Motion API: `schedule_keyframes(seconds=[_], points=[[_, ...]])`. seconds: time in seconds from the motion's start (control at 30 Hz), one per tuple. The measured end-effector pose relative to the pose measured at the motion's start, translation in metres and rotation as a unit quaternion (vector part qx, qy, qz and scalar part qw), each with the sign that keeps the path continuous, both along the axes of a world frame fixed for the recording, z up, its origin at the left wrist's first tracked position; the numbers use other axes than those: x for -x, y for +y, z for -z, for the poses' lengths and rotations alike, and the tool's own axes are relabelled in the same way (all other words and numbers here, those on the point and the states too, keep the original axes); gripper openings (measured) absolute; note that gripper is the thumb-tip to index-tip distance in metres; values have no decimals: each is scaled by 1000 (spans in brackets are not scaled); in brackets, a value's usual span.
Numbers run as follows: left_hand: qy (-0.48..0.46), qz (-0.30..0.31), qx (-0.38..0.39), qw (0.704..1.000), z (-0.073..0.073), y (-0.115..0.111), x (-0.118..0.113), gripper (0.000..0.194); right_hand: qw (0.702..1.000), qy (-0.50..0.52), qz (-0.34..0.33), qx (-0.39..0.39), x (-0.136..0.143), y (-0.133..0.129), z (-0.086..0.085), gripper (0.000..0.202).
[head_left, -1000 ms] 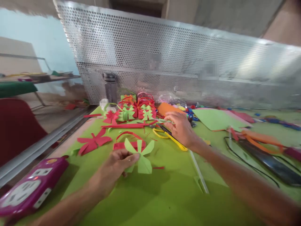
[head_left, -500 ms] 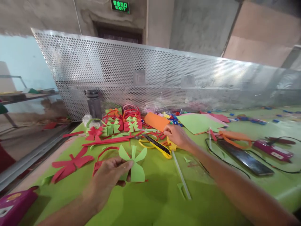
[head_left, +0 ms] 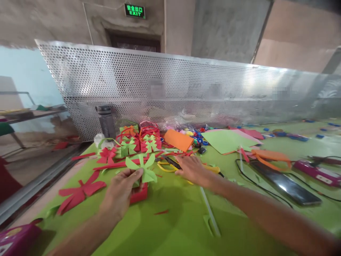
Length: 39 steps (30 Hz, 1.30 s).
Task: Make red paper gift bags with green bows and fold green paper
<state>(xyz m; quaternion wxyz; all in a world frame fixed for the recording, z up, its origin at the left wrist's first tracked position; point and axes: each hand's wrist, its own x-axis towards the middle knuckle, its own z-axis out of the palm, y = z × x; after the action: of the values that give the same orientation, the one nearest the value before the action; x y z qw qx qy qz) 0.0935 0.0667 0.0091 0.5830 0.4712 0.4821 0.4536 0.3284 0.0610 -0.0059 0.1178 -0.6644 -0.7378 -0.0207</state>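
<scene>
Our left hand pinches the green flower above the table, left of our right hand, which has shifted left to the cutter; its grip we cannot tell.

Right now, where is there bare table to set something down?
Widest: the near green surface, between left forearm and white stick, a red scrap toward its back. Another: between that stick and the right forearm. Crowded: around the right hand, beside the yellow handle.
</scene>
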Motion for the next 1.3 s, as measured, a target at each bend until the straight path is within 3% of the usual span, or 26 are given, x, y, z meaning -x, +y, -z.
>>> schedule_keyframes(seconds=[0.07,0.23,0.47,0.63,0.87,1.13,1.3], points=[[-32,3,15,999,-3,-1,2,15,1000,-11,3,9,7,3,7,54],[-66,10,15,998,-10,-2,5,13,1000,-18,11,11,19,3,12,42],[-80,15,7,997,-3,5,8,22,997,-33,-66,0,48,-16,7,32],[-67,41,14,997,-2,4,9,27,996,-29,-82,-2,29,20,-1,20],[-51,32,21,998,-4,5,10,30,989,-18,-139,36,16,64,14,56],[-59,9,13,998,-9,9,14,37,991,96,-88,-1,6,60,-9,60],[-42,13,6,999,-15,13,20,37,964,253,-84,17,-7,41,-16,55]])
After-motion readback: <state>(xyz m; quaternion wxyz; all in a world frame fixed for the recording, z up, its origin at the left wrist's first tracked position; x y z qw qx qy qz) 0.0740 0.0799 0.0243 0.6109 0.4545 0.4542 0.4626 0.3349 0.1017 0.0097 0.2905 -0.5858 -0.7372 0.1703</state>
